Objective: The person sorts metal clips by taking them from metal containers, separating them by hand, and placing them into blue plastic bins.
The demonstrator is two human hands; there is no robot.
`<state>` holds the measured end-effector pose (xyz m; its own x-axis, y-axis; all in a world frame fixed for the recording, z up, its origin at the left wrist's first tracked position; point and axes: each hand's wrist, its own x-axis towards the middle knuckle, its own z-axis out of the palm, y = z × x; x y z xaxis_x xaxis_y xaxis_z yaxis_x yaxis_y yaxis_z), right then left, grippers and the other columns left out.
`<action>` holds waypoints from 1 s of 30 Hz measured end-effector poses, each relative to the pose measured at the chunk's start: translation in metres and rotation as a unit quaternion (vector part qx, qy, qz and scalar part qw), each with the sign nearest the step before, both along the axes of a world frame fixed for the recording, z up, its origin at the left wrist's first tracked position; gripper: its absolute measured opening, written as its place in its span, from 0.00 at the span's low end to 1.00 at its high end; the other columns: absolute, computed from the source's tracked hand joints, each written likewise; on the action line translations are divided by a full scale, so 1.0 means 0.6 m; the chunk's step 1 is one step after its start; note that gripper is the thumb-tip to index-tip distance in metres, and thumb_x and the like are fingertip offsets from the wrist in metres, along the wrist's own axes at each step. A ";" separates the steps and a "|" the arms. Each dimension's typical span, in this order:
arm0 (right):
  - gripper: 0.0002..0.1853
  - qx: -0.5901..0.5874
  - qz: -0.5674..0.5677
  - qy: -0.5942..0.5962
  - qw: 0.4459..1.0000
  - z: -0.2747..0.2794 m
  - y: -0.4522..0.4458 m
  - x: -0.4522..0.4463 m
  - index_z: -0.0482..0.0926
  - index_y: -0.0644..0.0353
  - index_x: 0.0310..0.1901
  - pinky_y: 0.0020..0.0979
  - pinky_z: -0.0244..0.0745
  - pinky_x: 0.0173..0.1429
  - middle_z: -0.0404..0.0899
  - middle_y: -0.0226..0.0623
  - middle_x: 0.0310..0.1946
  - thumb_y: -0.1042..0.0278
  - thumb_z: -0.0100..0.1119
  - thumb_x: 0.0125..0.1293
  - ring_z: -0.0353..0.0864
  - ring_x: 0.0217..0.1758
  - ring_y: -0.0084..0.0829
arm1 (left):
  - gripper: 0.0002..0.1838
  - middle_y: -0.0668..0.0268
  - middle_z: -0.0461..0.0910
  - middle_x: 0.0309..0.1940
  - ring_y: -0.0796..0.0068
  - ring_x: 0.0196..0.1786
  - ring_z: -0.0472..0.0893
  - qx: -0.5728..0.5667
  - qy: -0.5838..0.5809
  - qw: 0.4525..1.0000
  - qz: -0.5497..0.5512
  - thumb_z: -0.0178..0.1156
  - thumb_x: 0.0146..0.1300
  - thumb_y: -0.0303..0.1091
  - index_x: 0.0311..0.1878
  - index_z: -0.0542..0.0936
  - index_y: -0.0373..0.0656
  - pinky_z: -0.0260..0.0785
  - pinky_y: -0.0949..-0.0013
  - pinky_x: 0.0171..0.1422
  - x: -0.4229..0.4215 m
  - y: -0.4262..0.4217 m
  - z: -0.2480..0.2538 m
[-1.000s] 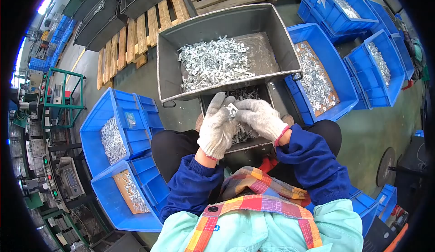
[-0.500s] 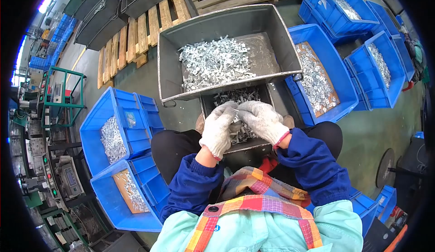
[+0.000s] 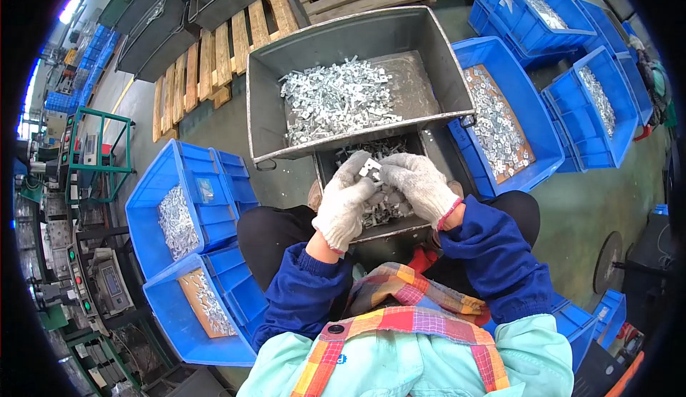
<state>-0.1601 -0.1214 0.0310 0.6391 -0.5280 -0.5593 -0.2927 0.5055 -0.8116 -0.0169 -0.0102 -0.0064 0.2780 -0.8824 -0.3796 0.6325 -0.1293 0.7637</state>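
Note:
My left hand, in a white knitted glove greyed at the fingers, pinches a small silvery metal piece with notched edges. Close beside it, my right hand, gloved the same way, has its fingers curled together, their tips near the piece; what they hold, if anything, is hidden. Below both hands is a dark metal bin holding several loose grey metal pieces. Just beyond stands a large grey metal tub with a heap of small silvery metal parts in it.
A blue crate with flat metal parts on brown board stands right of the tub. More blue crates with parts sit at left and far right. Wooden pallets lie behind; a green-framed machine stand is at left.
The hands have drawn slightly apart and turned, and the small metal piece now shows its flat, bright face at my left fingertips. The bins and crates stay put.

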 end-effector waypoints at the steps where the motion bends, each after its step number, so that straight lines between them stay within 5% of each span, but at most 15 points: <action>1: 0.15 -0.017 0.004 0.006 1.000 0.000 0.000 0.000 0.85 0.60 0.53 0.25 0.68 0.23 0.79 0.27 0.26 0.61 0.59 0.73 0.74 0.22 0.18 | 0.30 0.55 0.79 0.58 0.66 0.54 0.84 -0.002 0.034 0.999 0.006 0.61 0.72 0.33 0.73 0.66 0.33 0.82 0.61 0.57 0.002 0.001 -0.002; 3: 0.14 -0.051 0.013 0.019 0.998 0.001 0.000 0.002 0.85 0.60 0.52 0.25 0.67 0.23 0.79 0.27 0.25 0.61 0.59 0.73 0.74 0.22 0.18 | 0.28 0.56 0.80 0.57 0.65 0.54 0.84 -0.006 0.103 0.995 0.018 0.61 0.73 0.35 0.71 0.69 0.34 0.83 0.60 0.57 0.008 0.002 -0.013; 9: 0.13 -0.049 0.023 -0.001 0.999 -0.016 0.003 0.001 0.85 0.60 0.50 0.25 0.67 0.22 0.78 0.28 0.25 0.61 0.59 0.73 0.73 0.21 0.18 | 0.22 0.57 0.83 0.53 0.64 0.53 0.85 0.058 0.028 0.998 0.019 0.62 0.73 0.38 0.64 0.75 0.35 0.84 0.58 0.55 0.011 0.007 -0.025; 15: 0.10 0.117 -0.046 -0.026 0.992 0.006 -0.001 0.003 0.84 0.59 0.45 0.25 0.63 0.20 0.78 0.28 0.25 0.62 0.60 0.72 0.73 0.21 0.18 | 0.20 0.56 0.84 0.53 0.64 0.51 0.87 0.015 0.030 0.999 -0.002 0.63 0.72 0.35 0.62 0.76 0.34 0.84 0.61 0.55 0.008 0.003 0.012; 18: 0.12 0.095 -0.032 -0.026 0.995 0.003 -0.005 -0.001 0.85 0.61 0.47 0.31 0.74 0.29 0.84 0.36 0.30 0.62 0.60 0.71 0.81 0.28 0.27 | 0.21 0.58 0.84 0.50 0.67 0.46 0.86 0.007 0.061 0.998 -0.020 0.63 0.72 0.35 0.62 0.77 0.34 0.84 0.66 0.49 0.011 0.001 0.021; 20: 0.15 -0.237 0.028 -0.021 0.971 -0.042 -0.007 -0.001 0.84 0.60 0.53 0.27 0.74 0.27 0.84 0.33 0.34 0.61 0.61 0.72 0.81 0.28 0.24 | 0.21 0.59 0.84 0.48 0.70 0.42 0.85 0.033 0.055 0.997 -0.045 0.63 0.71 0.36 0.63 0.76 0.35 0.81 0.70 0.44 0.025 0.006 -0.001; 23: 0.17 -0.504 0.044 -0.020 0.863 -0.080 -0.010 -0.001 0.83 0.60 0.56 0.26 0.74 0.27 0.85 0.32 0.35 0.60 0.61 0.72 0.82 0.30 0.23 | 0.20 0.62 0.82 0.42 0.74 0.34 0.81 0.090 0.042 0.995 -0.013 0.62 0.71 0.37 0.62 0.78 0.37 0.74 0.75 0.34 0.014 0.008 -0.005; 25: 0.17 -0.442 0.043 0.003 0.896 -0.076 -0.011 -0.002 0.83 0.61 0.56 0.26 0.75 0.28 0.84 0.32 0.35 0.60 0.60 0.73 0.82 0.30 0.23 | 0.18 0.65 0.81 0.37 0.77 0.29 0.78 0.109 0.035 0.993 0.014 0.62 0.71 0.38 0.58 0.79 0.39 0.69 0.76 0.29 0.008 0.007 0.016; 28: 0.16 -0.202 0.053 0.053 0.977 -0.016 -0.011 -0.002 0.84 0.62 0.54 0.29 0.76 0.33 0.85 0.35 0.35 0.61 0.58 0.72 0.83 0.33 0.26 | 0.13 0.69 0.79 0.34 0.79 0.25 0.74 0.107 0.016 0.994 0.031 0.62 0.71 0.38 0.54 0.81 0.43 0.65 0.76 0.25 0.004 0.004 0.041; 30: 0.16 -0.191 0.058 0.054 0.978 -0.012 -0.010 -0.002 0.85 0.64 0.50 0.34 0.78 0.40 0.86 0.40 0.35 0.61 0.57 0.71 0.84 0.34 0.31 | 0.14 0.69 0.79 0.34 0.80 0.26 0.74 0.117 -0.020 0.992 0.051 0.62 0.71 0.40 0.54 0.81 0.44 0.65 0.75 0.25 0.004 0.004 0.028</action>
